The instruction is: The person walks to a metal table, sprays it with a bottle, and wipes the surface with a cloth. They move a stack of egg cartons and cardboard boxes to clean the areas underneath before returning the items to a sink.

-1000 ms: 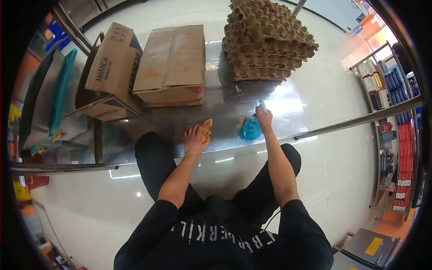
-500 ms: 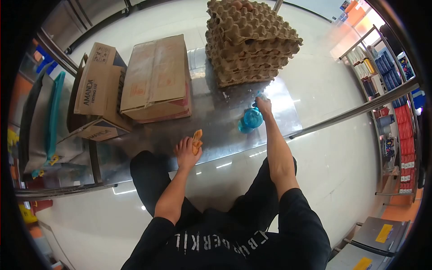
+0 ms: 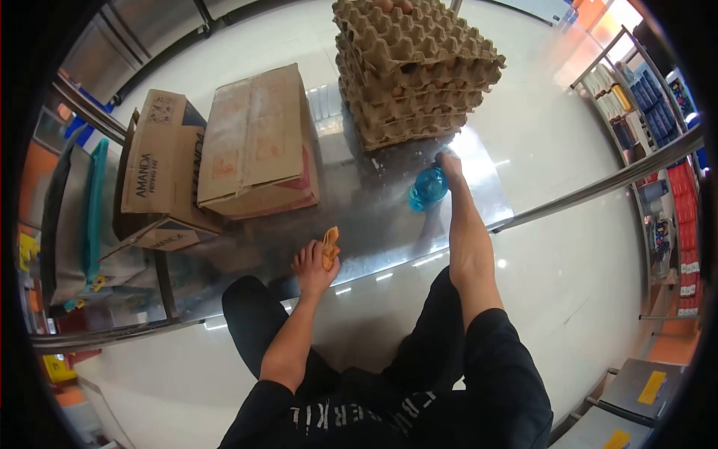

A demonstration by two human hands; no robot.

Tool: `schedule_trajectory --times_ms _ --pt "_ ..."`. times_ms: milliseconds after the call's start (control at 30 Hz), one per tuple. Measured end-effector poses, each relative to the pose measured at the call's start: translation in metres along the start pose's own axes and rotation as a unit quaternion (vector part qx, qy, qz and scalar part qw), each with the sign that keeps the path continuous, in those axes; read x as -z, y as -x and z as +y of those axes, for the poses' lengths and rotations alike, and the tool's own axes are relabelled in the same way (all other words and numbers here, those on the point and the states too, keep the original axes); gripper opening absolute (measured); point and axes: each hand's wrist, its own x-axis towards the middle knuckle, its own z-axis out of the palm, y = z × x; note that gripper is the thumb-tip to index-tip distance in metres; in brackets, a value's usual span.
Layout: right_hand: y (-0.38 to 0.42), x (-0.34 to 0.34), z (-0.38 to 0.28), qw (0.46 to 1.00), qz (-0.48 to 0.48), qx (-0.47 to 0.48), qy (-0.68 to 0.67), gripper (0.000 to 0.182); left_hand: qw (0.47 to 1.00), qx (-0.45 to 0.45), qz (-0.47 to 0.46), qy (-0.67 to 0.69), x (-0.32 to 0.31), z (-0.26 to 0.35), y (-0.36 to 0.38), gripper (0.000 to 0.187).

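My right hand [image 3: 450, 163] is closed around the top of a translucent blue spray bottle [image 3: 431, 185], at the right end of a steel shelf [image 3: 374, 198]. Just beyond the bottle rises a tall stack of cardboard egg trays [image 3: 411, 82], with some eggs showing on top. A few white drops or foam spots lie on the steel in front of the stack. Near the shelf's front edge, my left hand [image 3: 314, 271] rests with its fingers curled round a folded orange cloth [image 3: 330, 248]. Whether the bottle's base touches the steel is hard to see.
Left of the cloth stand a closed cardboard box [image 3: 258, 142] and an open-flapped carton [image 3: 157, 168] marked frying fat. A grey and teal container [image 3: 93, 209] is at the far left. A metal rail [image 3: 598, 183] runs off to the right, toward racks of packaged goods [image 3: 680, 209].
My right hand has moved the spray bottle slightly away from me, closer to the egg trays. The left hand stays on the cloth near the edge. The camera view has shifted a little.
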Motion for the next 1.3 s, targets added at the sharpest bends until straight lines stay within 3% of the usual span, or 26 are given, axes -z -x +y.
schedule_trajectory --times_ms 133,233,333,433,533,733,833,933,1300 --pt "0.027 -0.004 -0.026 0.996 -0.042 0.001 -0.072 0.031 1.0 0.001 -0.009 -0.007 0.004 0.002 -0.001 0.056" --pt "0.008 -0.005 -0.007 1.0 -0.016 0.005 0.025 0.032 1.0 0.003 0.01 -0.007 0.001 0.001 -0.002 0.053" --pt "-0.008 -0.004 0.01 0.999 -0.024 0.011 -0.029 0.032 1.0 0.004 0.008 -0.007 -0.001 0.001 0.0 0.053" --pt "0.0 0.005 0.003 0.999 0.017 -0.003 0.031 0.032 1.0 0.007 0.002 -0.012 -0.001 0.0 0.0 0.054" --pt "0.004 0.008 0.003 0.999 -0.032 0.01 0.03 0.03 1.0 0.008 -0.002 -0.013 -0.001 0.0 0.0 0.054" --pt "0.022 0.011 -0.014 0.998 -0.027 -0.037 -0.036 0.03 1.0 0.011 -0.009 -0.011 -0.002 0.0 0.0 0.054" --pt "-0.015 0.009 0.023 1.0 -0.004 -0.003 -0.007 0.03 1.0 0.007 -0.005 -0.007 -0.001 0.0 0.0 0.055" --pt "0.019 0.009 -0.01 1.0 0.003 -0.016 0.012 0.032 1.0 0.008 -0.011 -0.004 -0.001 0.0 -0.001 0.055" --pt "0.054 -0.026 -0.035 0.99 -0.09 0.027 0.103 0.038 1.0 0.006 0.0 -0.003 0.0 0.0 0.0 0.052"
